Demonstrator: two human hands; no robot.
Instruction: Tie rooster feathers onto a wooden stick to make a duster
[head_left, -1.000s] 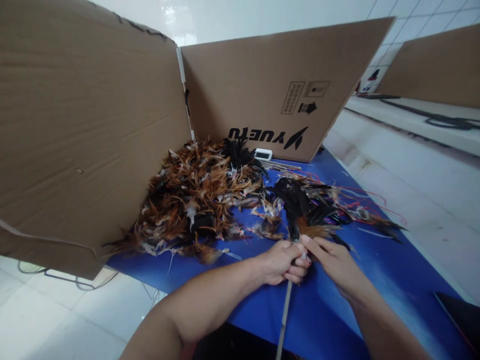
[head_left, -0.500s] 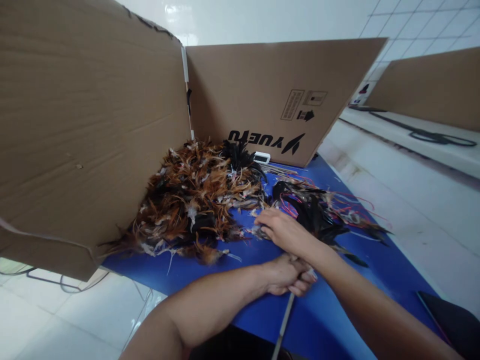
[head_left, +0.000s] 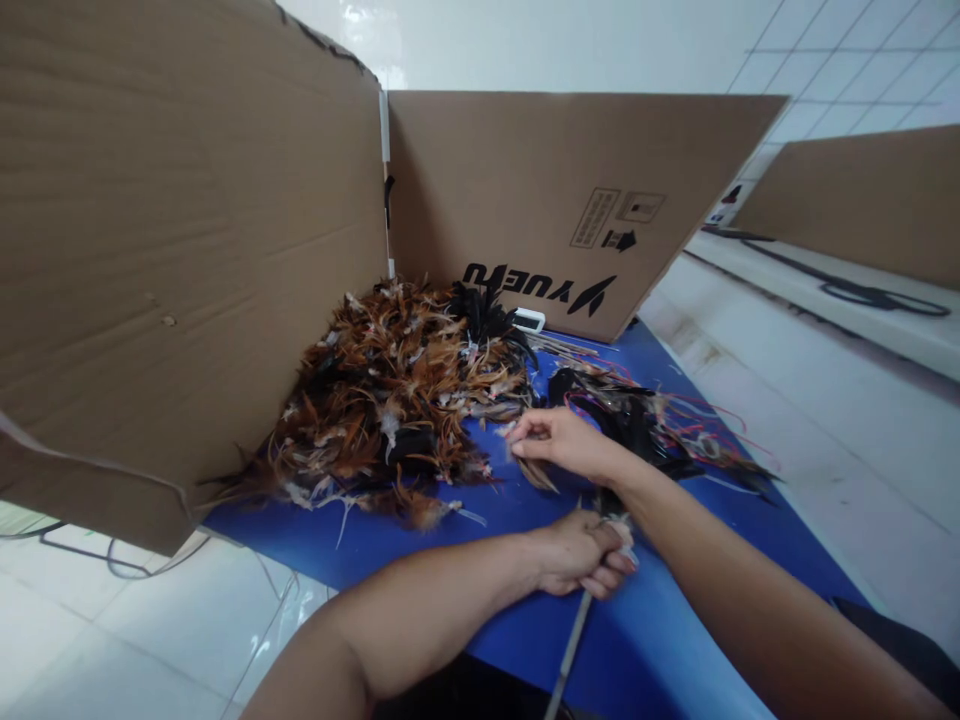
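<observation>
My left hand [head_left: 581, 553] is closed around a thin grey stick [head_left: 571, 645] that slants down toward my lap. Pale tufts and dark feathers show at the top of that fist. Above it, my right hand [head_left: 559, 440] pinches a small bunch of brownish feathers [head_left: 538, 474] by its pale base, the tips hanging toward the blue tabletop. A big heap of brown and black feather bunches [head_left: 397, 380] lies left of my right hand. Longer black feathers [head_left: 630, 415] with red ties are spread behind my right wrist.
Tall cardboard panels [head_left: 540, 180] wall in the left and back of the blue table [head_left: 450, 580]. A small white device with a dark display [head_left: 529, 320] rests against the back panel, beside several thin sticks [head_left: 566, 345]. A dark object [head_left: 900, 640] sits at the right edge.
My right hand has lifted slightly off the tabletop and now holds a feather bunch between its fingertips. My left hand stays on the stick. The view has shifted a little.
</observation>
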